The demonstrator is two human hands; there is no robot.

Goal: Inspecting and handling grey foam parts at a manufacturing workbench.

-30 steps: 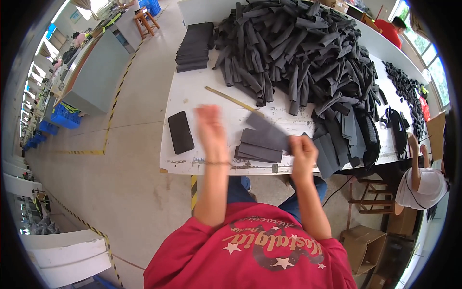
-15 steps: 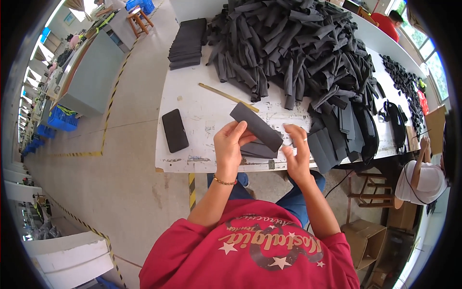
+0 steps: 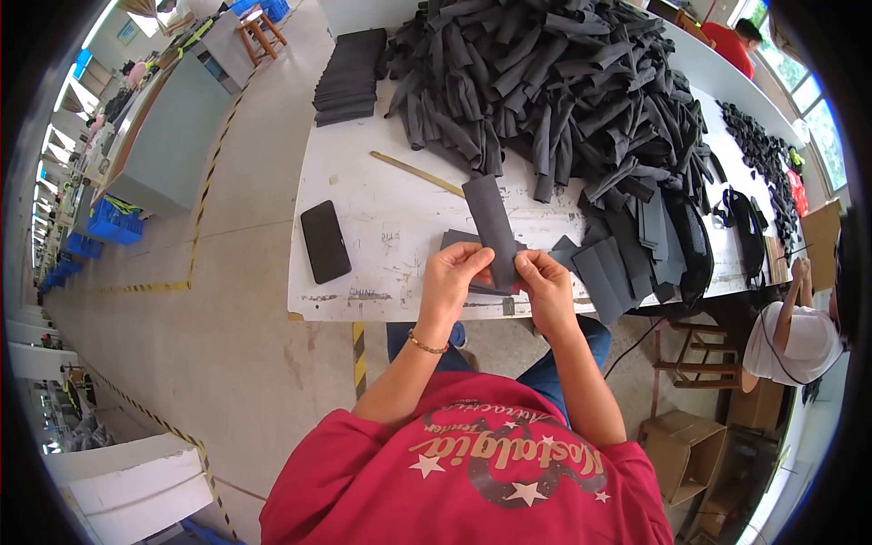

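A dark grey fabric strip (image 3: 489, 218) is held up over the table's front edge, its long side running away from me. My left hand (image 3: 457, 277) pinches its left edge between thumb and fingers. On the opposite edge, my right hand (image 3: 545, 286) grips it the same way, near the lower end. Partly hidden beneath the strip and my hands lies a small stack of similar dark pieces (image 3: 460, 238). More flat dark pieces (image 3: 607, 272) lie fanned out to the right of my right hand.
A large heap of dark fabric pieces (image 3: 545, 91) covers the table's back, beside a neat stack (image 3: 350, 77). A yellowish ruler-like strip (image 3: 413, 171) and a black phone (image 3: 325, 242) lie on the white table (image 3: 381, 204). A person (image 3: 790, 327) sits at the right near a wooden stool (image 3: 699, 359).
My right hand, free before, has closed on the strip's right edge. The strip has turned from slanting to nearly lengthwise, and my left hand has shifted slightly right.
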